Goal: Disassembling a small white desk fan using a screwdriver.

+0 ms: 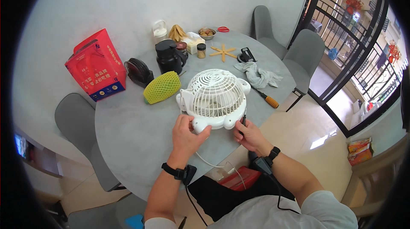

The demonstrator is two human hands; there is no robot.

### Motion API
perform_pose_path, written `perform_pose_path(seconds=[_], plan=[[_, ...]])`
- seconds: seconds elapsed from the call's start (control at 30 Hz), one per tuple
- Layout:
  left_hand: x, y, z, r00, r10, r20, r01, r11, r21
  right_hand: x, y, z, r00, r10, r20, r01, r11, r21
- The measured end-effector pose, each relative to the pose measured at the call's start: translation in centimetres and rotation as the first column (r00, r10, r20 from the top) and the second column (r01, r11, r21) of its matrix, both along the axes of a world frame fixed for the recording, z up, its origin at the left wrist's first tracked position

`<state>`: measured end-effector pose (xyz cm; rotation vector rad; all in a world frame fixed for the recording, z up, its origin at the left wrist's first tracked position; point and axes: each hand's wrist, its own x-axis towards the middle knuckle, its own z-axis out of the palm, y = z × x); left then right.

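A white plastic fan (216, 101) with a round slatted grille lies on the near part of the table. My left hand (188, 136) grips its near left edge, thumb and fingers around a rounded foot. Just off the fan's near right side, my right hand (250, 136) is closed around a slim dark screwdriver (244, 120), its thin shaft pointing up; its tip is too small to make out. From under the fan a white cord (210, 163) hangs over the table edge towards my lap.
On the grey table (128, 130) stand a netted green fruit (163, 87), a black jug (168, 56) and a red bag (97, 66). An orange-handled screwdriver (271, 101) and a grey cloth (258, 75) lie right of the fan. Grey chairs (304, 56) surround the table.
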<state>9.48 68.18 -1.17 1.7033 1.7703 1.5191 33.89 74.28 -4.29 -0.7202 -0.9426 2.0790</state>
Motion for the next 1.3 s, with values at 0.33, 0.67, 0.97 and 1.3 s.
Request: perform_pose_path(seconds=[0.33, 0.67, 0.97, 1.3], plan=[[1.3, 0.2, 1.2, 0.956, 0.111, -0.272, -0.095, 0.993, 0.07, 0.0, 1.5, -0.8, 0.998, -0.052, 0.041, 0.048, 0.994, 0.095], [1.6, 1.6, 4.5, 0.958, 0.16, -0.24, -0.161, 0.987, 0.014, 1.0, 2.4, -0.5, 0.996, -0.037, 0.079, 0.033, 0.999, 0.043], [1.0, 3.7, 4.9, 0.981, 0.192, -0.026, -0.189, 0.978, 0.086, 3.0, 3.5, -1.2, 0.996, -0.015, 0.089, 0.014, 1.0, 0.015], [-1.2, 3.1, 5.3, 0.854, 0.279, 0.44, -0.296, 0.955, -0.03, 5.6, 4.8, -1.6, 0.996, 0.023, 0.081, -0.025, 1.0, 0.018]])
